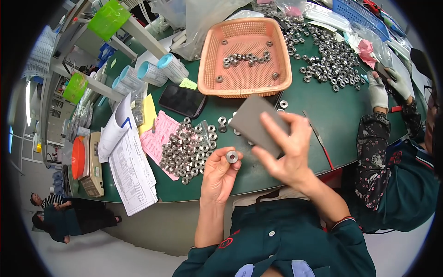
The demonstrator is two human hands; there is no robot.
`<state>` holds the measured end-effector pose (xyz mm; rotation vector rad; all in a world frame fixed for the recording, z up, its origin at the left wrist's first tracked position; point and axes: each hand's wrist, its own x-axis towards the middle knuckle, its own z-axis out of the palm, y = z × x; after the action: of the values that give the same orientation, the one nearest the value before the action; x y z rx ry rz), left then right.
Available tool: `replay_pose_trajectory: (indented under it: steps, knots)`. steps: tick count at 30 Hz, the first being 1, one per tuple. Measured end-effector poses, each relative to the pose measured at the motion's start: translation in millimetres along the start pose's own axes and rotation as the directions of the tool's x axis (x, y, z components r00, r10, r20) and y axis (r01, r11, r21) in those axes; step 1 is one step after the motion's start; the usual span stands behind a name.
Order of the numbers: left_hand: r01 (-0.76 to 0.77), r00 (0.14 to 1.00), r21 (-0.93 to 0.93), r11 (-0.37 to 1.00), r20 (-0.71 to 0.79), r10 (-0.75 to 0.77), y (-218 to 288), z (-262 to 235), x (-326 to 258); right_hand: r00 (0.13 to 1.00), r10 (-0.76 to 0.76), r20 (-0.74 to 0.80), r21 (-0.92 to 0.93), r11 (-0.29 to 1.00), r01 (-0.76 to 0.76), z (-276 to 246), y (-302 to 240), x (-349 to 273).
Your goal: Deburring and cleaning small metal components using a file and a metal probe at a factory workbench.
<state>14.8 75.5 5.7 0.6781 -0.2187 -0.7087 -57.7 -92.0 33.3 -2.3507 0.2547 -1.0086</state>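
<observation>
My left hand (217,174) pinches one metal ring (232,154) narrowly between thumb and fingertips, above the near edge of the green tabletop (323,111). The ring is silver-grey and shiny, round, with a broad pale face turned up toward view and a dark central bore; marks on its surface are too small to tell. My right hand (295,152), slightly blurred, has its fingers spread on a flat grey rectangular block (256,121), tilted just above and to the right of the ring; its underside is hidden. Similar rings (182,150) lie heaped to the left, partly on pink paper (157,135). Beyond the block stands a salmon-pink plastic basket (205,60) containing more rings.
</observation>
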Motion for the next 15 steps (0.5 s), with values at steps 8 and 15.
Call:
replay_pose_trajectory:
  steps: [8, 15]
  knots:
    - [0.064, 0.998, -0.093, 0.994, -0.003, -0.065, -4.4, -6.6, 6.9, 1.0, 0.03, 0.0, -0.001, 1.0, -0.03, -13.5, -7.1, -2.9]
    - [0.079, 0.991, -0.112, 0.99, 0.117, -0.066, -3.8, 7.0, 8.4, 1.0, -0.031, -0.002, 0.05, 0.998, 0.031, 0.3, -9.7, -3.4]
